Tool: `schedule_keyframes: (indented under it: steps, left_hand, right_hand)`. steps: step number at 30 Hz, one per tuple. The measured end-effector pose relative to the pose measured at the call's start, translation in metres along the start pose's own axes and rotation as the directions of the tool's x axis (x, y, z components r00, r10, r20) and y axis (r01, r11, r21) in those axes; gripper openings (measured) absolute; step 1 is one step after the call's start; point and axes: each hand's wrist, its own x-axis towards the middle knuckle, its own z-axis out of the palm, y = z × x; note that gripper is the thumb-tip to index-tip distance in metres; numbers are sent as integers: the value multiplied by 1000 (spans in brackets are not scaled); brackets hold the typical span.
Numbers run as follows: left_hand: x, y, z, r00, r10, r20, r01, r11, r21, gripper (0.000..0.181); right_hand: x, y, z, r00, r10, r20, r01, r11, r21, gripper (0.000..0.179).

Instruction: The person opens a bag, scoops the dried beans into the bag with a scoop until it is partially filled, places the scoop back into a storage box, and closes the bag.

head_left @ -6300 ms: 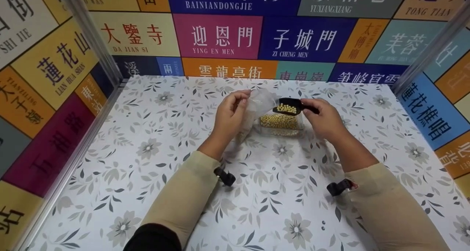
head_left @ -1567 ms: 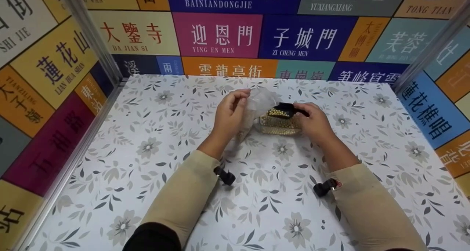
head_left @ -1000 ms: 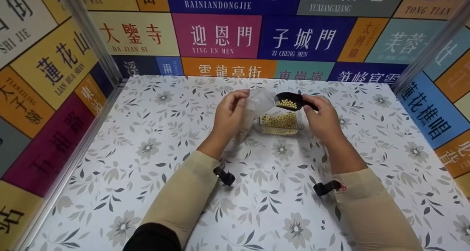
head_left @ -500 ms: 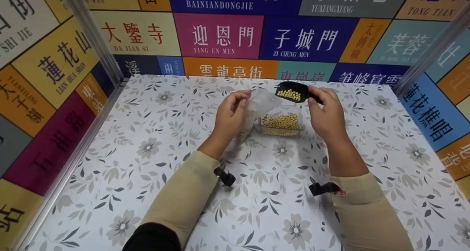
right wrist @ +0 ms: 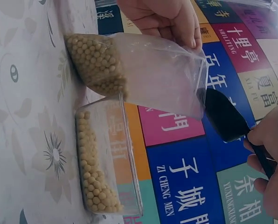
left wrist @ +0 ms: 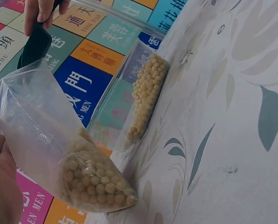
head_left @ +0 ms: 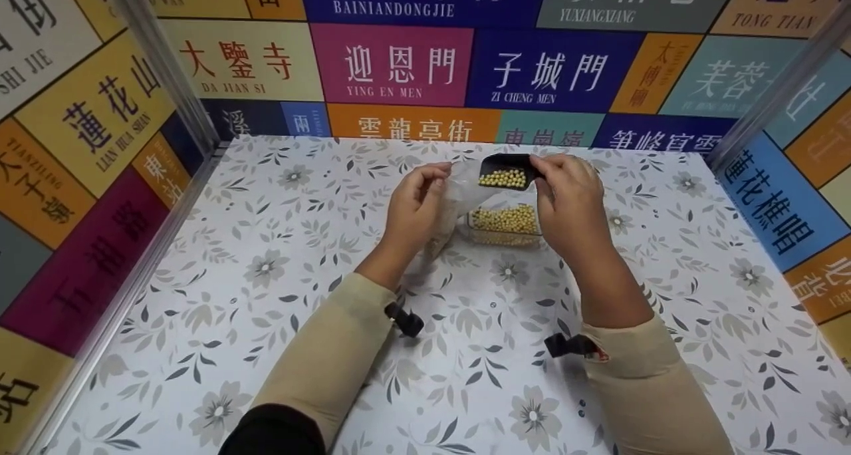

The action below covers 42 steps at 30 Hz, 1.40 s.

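Left hand [head_left: 413, 210] pinches bag [head_left: 465, 192] mouth, mid-table toward far edge. Right hand [head_left: 565, 199] grips scoop [head_left: 506, 171] of beans at mouth, apparently touching. Step: filling; next, tip in. Box [head_left: 506, 223] below.

Brightness: the head view is evenly and brightly lit; both wrist views look duller and slightly washed out.
Light source: diffuse, from above; no lamp is in the frame.
Shadows: soft, faint ones under the forearms on the floral tabletop [head_left: 279, 242].
Glare: a pale sheen on the clear plastic bag [right wrist: 162, 74] and on the metal corner posts.
Focus: the head view is sharp at centre; the left wrist view blurs at the lower left.
Distortion: wide-angle bending at the head view's edges.
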Motion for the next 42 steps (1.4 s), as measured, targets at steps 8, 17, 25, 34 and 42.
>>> schedule_keyframes:
  steps: [8, 17, 25, 34, 42]
  left_hand:
    - [-1, 0, -1, 1000, 5, 10, -6, 999, 43, 18]
    - [0, 0, 0, 1000, 3, -4, -3, 1000, 22, 17]
    - [0, 0, 0, 1000, -9, -15, 9, 999, 32, 17]
    - [-1, -2, -1, 1000, -3, -7, 4, 1000, 17, 17]
    - [-1, -3, 0, 1000, 3, -3, -3, 1000, -5, 17]
  right_hand:
    - [-4, -3, 4, 984, -151, -96, 142, 985, -97, 31]
    - [-6, 0, 3, 985, -142, -97, 134, 987, -85, 32]
    - [-2, 23, -9, 993, 116, -13, -115, 991, 72, 39]
    - [1, 57, -15, 944, 276, 181, -306, 938, 163, 42]
    - [1, 67, -14, 880, 258, 398, -290, 957, 21, 43]
